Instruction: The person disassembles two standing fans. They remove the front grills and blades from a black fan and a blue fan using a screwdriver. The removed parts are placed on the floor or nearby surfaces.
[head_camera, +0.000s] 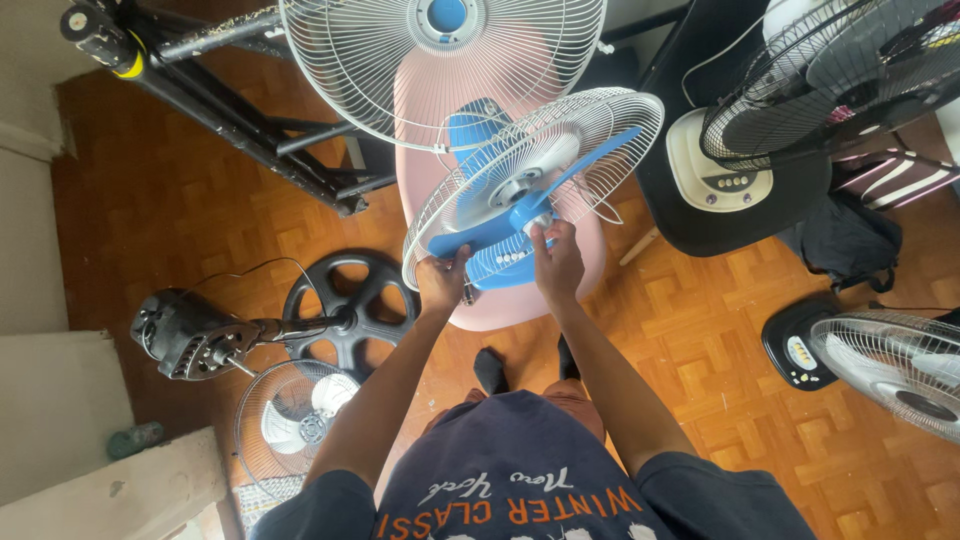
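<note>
Parquet floor (200, 200) in a room crowded with fan parts. Pink chair (590, 250) at centre carries a blue-bladed fan. Its white rear guard (600, 130) tilts toward the viewer; a detached front guard (380, 60) leans behind it. Black fan (840, 80) stands at upper right, a black round base (345, 315) lies at left. Blue blade (500, 225): left hand (443, 280) grips its lower tip; right hand (558, 262) pinches near the hub.

head view | worn on head; looks steeply down, close over hands and wooden floor (200, 200)
</note>
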